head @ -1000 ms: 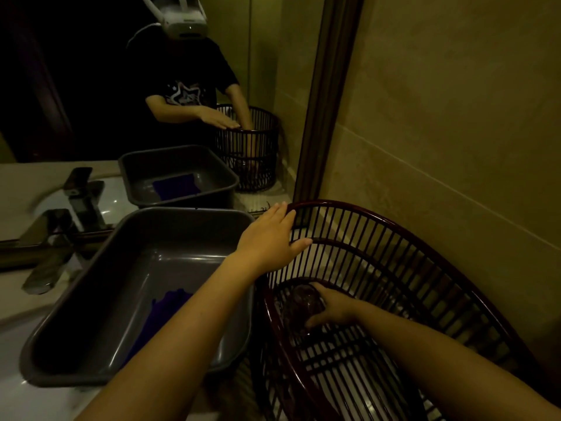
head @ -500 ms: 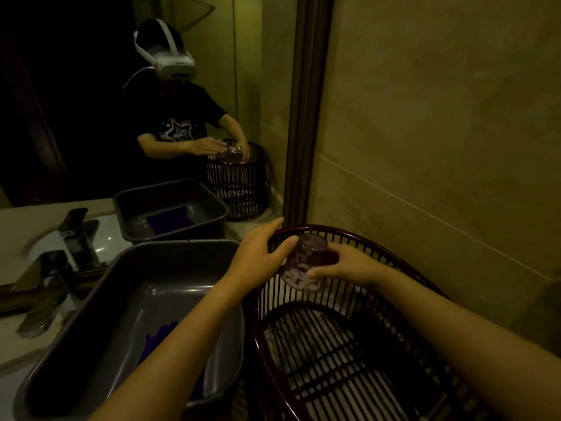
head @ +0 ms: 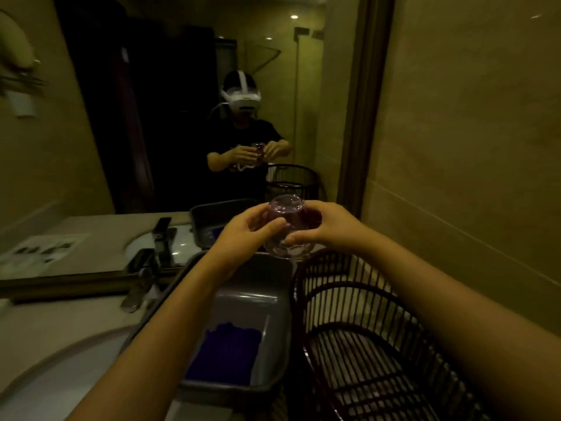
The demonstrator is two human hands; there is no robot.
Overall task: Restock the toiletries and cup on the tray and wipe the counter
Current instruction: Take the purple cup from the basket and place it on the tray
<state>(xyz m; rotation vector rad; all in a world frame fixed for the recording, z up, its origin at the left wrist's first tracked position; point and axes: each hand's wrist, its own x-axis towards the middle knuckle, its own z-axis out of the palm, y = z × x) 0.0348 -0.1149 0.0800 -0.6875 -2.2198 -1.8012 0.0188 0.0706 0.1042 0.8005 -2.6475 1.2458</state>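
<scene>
A clear glass cup [head: 285,229] is held upside down in the air, above the gap between the grey tray and the dark slatted basket. My left hand [head: 246,235] grips its left side and my right hand [head: 326,227] grips its right side. The grey plastic tray [head: 273,302] sits on the counter below my left arm, with a folded blue cloth [head: 226,354] lying in it. The dark red slatted basket [head: 343,326] stands to the tray's right, under my right arm.
A metal faucet [head: 142,278] and a white sink basin [head: 51,369] lie left of the tray. A wall mirror [head: 170,117] behind the counter reflects a person, the tray and the basket. A tiled wall [head: 470,147] closes the right side.
My right hand lifted the cup out of the basket and raised it. My left hand left the basket rim and took hold of the cup too. The view tilted upward.
</scene>
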